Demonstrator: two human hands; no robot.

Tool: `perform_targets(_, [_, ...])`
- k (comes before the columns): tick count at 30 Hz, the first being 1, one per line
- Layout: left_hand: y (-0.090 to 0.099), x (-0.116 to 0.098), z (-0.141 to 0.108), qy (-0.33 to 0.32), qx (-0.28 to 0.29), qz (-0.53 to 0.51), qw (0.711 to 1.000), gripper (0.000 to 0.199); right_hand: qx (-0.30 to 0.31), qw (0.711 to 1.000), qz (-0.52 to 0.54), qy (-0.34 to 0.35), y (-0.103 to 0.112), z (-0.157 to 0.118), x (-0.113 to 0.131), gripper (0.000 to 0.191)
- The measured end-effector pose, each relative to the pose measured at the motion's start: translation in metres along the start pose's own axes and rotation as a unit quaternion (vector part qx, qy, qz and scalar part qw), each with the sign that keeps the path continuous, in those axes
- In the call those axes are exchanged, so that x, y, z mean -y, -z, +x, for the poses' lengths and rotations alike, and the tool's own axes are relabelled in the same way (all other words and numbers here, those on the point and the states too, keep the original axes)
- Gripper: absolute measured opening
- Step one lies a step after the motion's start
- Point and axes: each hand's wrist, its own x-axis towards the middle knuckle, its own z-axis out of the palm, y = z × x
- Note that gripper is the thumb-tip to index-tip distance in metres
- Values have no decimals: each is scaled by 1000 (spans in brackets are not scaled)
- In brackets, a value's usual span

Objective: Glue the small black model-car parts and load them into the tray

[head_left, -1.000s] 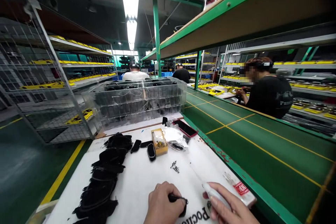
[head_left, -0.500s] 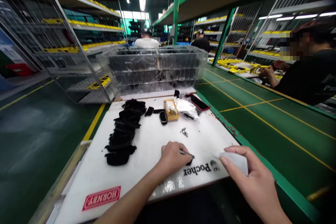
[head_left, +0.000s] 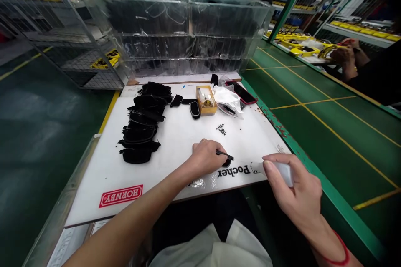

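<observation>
While left hand holds one part — right hand grips one tool.

Red band on right wrist; pale top; dark legwear, probably trousers.

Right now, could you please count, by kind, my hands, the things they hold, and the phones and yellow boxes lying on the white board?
Hands: 2, left hand and right hand
Held black part: 1
Held pale tool: 1
Phone: 1
Yellow box: 1
Total: 6
</observation>
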Motion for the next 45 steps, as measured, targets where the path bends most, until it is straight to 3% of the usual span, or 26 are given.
perform_targets(13, [-5,8,5,-38,4,-16,999,19,5,1000,-12,6,-10,0,0,13])
perform_targets(45, [-4,6,5,-40,7,-12,999,18,7,1000,-9,-17,-13,2,3,19])
